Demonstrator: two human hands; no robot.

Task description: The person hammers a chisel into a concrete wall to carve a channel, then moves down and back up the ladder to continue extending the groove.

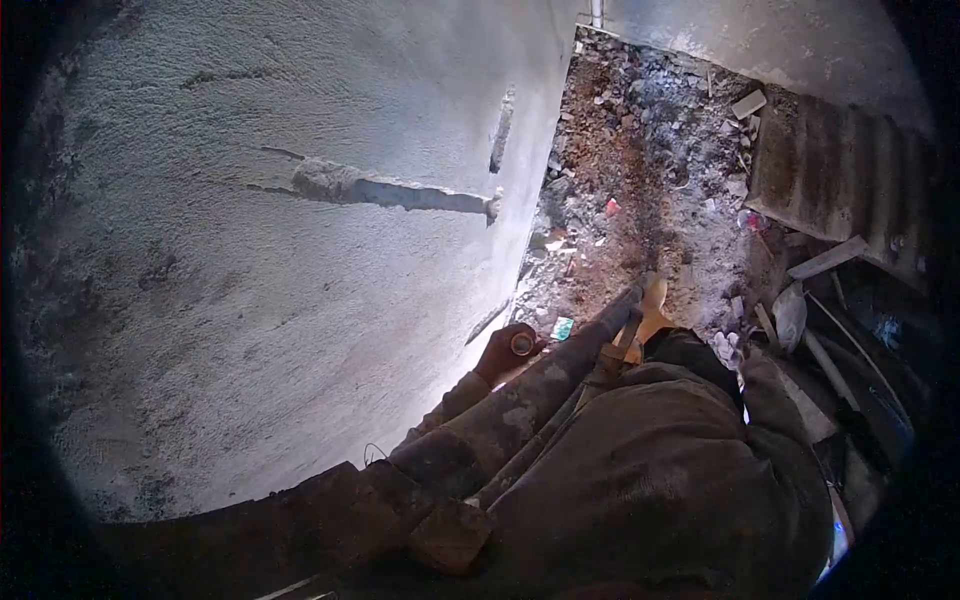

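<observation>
My left hand (499,355) is beside the foot of the pale plastered wall (300,300), to the left of my leg (520,410). Its fingers are closed around a small round thing with a pale rim (522,344), which is too small to name. The dark sleeve of my right arm (785,410) hangs down at my right side, and the right hand itself does not show. A chiselled groove (420,195) with rough edges runs across the wall, and a shorter slot (502,130) lies near it.
Broken rubble and earth (640,170) cover the narrow floor. My tan shoe (652,310) stands on it, near a small green packet (562,328). To the right lie a corrugated sheet (840,180), a wood piece (828,257), a whitish bag (790,318) and jumbled sticks.
</observation>
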